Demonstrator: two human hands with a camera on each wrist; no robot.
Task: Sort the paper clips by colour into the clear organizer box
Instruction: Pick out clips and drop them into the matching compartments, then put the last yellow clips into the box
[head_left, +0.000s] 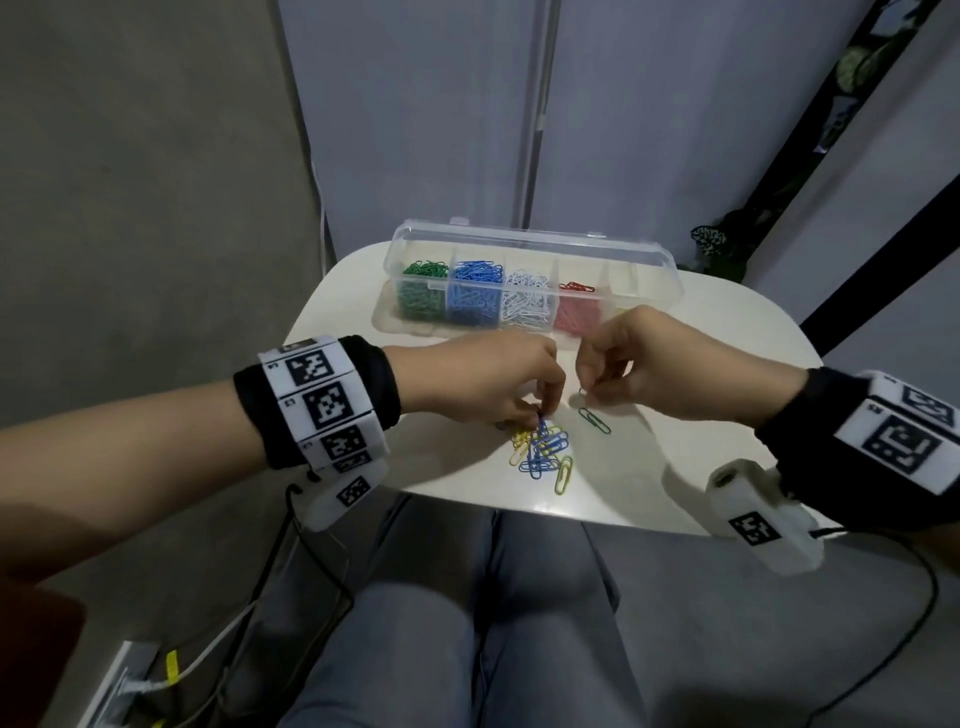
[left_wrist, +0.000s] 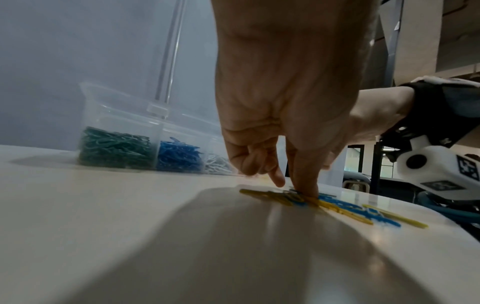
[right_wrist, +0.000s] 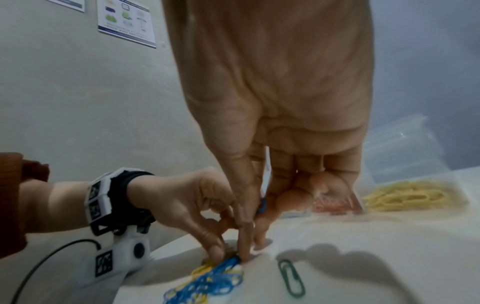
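1. left hand (head_left: 493, 379) fingertips curled, pinching into blue-yellow clip pile (head_left: 543, 449) on table (head_left: 701, 364).
2. right hand (head_left: 660, 358) pinches something small; which clip, cannot tell.
3. green clip (head_left: 595, 421) lies just beside pile.
4. organizer box (head_left: 530, 283) sits open behind the hands.

The clear plastic organizer box (head_left: 524, 244) at the far side of the white rounded table (head_left: 363, 415) holds green, blue, white and red clips, left to right (yellow ones show in the right wrist view). The near loose pile of paper clips (head_left: 543, 449) mixes blue and yellow; a single green paper clip (head_left: 595, 421) lies to its right. The wrist bands (head_left: 322, 400) are black with black-and-white square code patterns.
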